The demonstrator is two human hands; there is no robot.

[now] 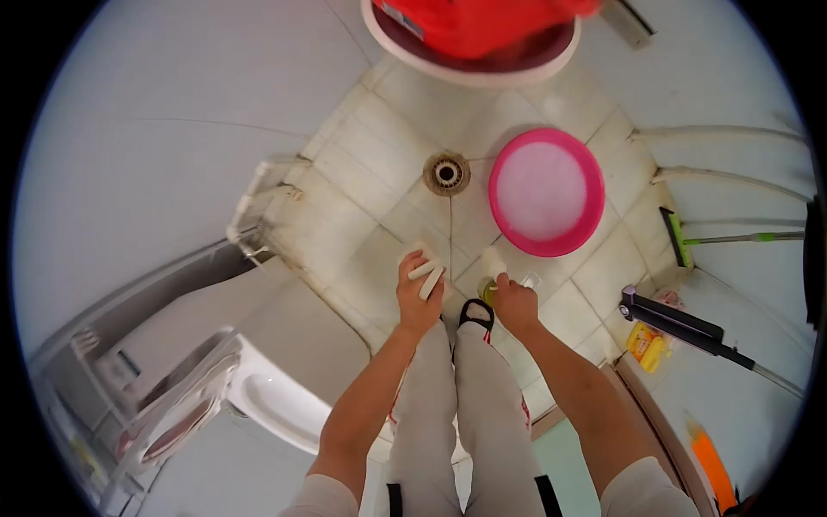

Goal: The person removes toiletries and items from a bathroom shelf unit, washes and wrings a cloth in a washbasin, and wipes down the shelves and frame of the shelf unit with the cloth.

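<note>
My left hand [419, 295] is closed around a pale, whitish two-pronged item [428, 277], above the tiled floor in front of my legs. On the other side, my right hand [515, 303] has its fingers closed by a small greenish-yellow item [488, 290] and a whitish piece [493, 261]; which of these it grips is too small to tell. A pink basin [593, 217] with whitish, cloudy liquid [543, 191] stands beyond my right hand. Between the basin and the left wall is a round floor drain [446, 174].
A white-rimmed tub [431, 71] holding red cloth [482, 26] is at the top. A white sink [280, 405] and a rail [250, 202] are left. A green squeegee [676, 237], a black-handled mop [676, 323] and a yellow packet [646, 346] are right. My slippered foot [476, 314] is below.
</note>
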